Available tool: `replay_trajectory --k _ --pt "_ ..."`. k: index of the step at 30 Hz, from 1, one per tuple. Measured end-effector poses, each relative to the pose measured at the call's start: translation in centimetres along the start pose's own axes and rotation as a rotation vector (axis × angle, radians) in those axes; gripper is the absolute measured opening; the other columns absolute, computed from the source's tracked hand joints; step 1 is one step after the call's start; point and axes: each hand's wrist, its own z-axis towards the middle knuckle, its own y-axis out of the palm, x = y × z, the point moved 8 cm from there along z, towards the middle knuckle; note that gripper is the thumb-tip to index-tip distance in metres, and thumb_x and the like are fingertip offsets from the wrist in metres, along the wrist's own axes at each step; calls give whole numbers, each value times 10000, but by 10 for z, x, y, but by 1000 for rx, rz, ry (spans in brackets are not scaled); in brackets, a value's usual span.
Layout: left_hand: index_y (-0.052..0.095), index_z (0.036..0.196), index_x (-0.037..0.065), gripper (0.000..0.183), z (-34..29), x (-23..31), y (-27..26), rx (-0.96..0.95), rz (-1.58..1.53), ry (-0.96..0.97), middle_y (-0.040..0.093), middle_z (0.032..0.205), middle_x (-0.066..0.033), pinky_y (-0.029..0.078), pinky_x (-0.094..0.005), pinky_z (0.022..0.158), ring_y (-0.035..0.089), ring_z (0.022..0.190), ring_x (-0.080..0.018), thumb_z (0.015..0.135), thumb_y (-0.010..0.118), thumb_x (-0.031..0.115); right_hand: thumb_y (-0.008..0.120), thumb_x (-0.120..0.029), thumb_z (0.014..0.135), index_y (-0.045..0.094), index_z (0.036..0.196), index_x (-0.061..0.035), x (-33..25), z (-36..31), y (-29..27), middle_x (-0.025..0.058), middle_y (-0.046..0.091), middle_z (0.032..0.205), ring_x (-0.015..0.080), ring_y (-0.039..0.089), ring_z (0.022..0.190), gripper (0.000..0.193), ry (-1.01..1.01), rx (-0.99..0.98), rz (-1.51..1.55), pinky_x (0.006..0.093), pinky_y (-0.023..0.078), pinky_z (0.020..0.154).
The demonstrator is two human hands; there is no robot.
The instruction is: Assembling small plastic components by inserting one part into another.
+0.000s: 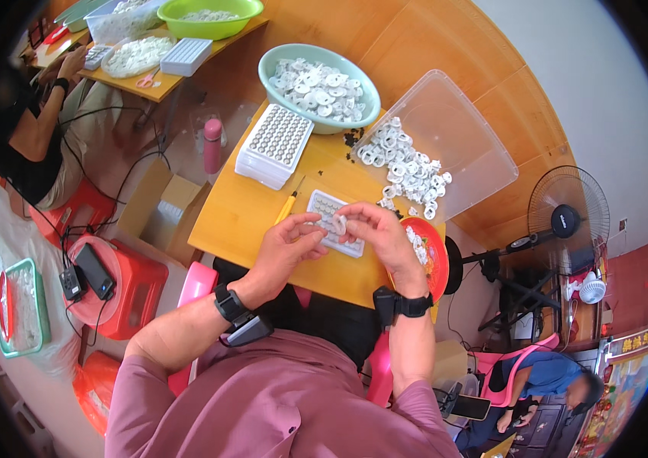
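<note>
Over the near edge of the wooden table, both hands meet above a small white tray with rows of small round metallic pieces. My right hand pinches a white plastic ring between thumb and fingertips. Beside it, my left hand has its thumb and fingers drawn together; anything between them is too small to make out. A yellow-handled pen-like tool lies just beyond the left hand. Past the right hand, white ring parts spill from a clear plastic bin tipped on its side.
A pale green basin of white parts and a stack of white trays stand farther back. A red plate with white pieces sits at right. A fan stands beyond it. People sit at far left and lower right.
</note>
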Motion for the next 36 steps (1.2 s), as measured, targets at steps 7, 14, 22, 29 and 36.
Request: replay_trajectory --k 7,14,22,29,36 --pt "615 1120 16 203 0 -4 0 -32 112 58 670 1027 -57 504 -250 769 630 861 -114 957 657 130 601 -212 989 614 1146 -14 29 -14 25 58 676 912 133 650 794 253 19 -27 233 273 512 746" --pt "623 1041 22 149 0 -10 -9 61 151 4 675 897 -42 496 -234 741 632 807 -101 952 663 136 577 -200 993 615 1144 6 27 -16 21 73 684 923 144 674 769 257 38 78 79 283 528 713" --pt "636 1013 11 164 1 -12 -12 83 37 -13 679 883 -48 504 -251 740 640 803 -108 937 681 149 720 -93 887 653 1014 22 23 -23 10 57 698 861 91 649 769 184 -75 283 -76 233 503 690" --pt "619 1041 27 156 1 -17 -7 7 18 -57 691 985 -76 529 -244 781 667 866 -126 973 646 165 695 -91 899 686 955 17 22 -23 7 32 702 846 77 633 754 122 -34 289 -87 230 494 688" --pt "579 1134 14 211 -5 -32 10 -173 -184 -254 659 1105 -100 567 -290 890 680 1024 -214 1004 596 180 658 -62 886 696 985 7 11 -28 5 68 686 858 128 635 789 126 -118 151 -312 275 487 700"
